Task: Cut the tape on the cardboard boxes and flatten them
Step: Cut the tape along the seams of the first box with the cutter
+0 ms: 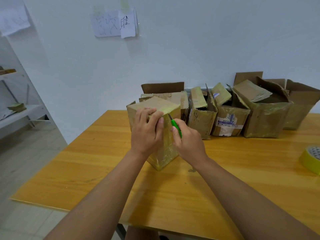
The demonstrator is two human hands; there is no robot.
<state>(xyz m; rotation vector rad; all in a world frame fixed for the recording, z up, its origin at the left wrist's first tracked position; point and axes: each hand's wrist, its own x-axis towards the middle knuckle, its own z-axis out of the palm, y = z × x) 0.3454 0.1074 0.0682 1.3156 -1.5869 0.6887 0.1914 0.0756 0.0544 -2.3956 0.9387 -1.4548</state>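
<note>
At table centre, a taped cardboard box (164, 135) is gripped at its top edge by the left hand (147, 132). At 3 o'clock, a green utility knife (175, 126) is clenched in the right hand (188, 141), handle largely hidden. At 1 o'clock, opened boxes (242, 111) are lined up.
</note>
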